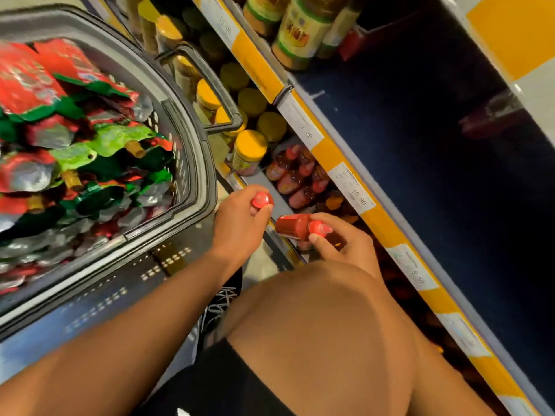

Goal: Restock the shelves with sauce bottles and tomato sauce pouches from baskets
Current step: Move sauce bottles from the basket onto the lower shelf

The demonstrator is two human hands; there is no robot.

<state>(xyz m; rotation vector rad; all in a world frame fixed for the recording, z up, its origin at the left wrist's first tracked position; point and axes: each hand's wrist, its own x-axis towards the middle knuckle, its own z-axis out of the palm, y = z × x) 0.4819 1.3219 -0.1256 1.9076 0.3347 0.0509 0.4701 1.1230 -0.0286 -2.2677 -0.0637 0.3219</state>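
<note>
The shelves (354,181) run as a slanted band from the top centre to the lower right of the frame, their yellow edges carrying white price tags (356,192); the shelf at right of centre is dark blue and mostly bare. A grey basket (192,151) fills the left side, heaped with red, green and silver pouches (60,139), its handle (210,85) lying over toward the shelves. A bare knee (324,334) takes up the lower centre, with a black shoe (220,298) showing just left of it on the floor. On the low shelf beside the basket stand jars (249,151) with yellow lids, and just to their right a cluster of red bottles (294,178) sits under the tagged edge. At the top centre, taller jars with green-and-white labels (300,34) crowd a higher shelf. Near the middle of the frame both hands are in front of the low shelf — the left hand (240,226) is curled round a red bottle whose round cap (260,200) points up at the camera, and the right hand (345,241) grips a second sauce bottle (295,225) lying nearly sideways, nozzle toward the right, thumb pressed near its cap. The two held bottles are near each other but not touching.
</note>
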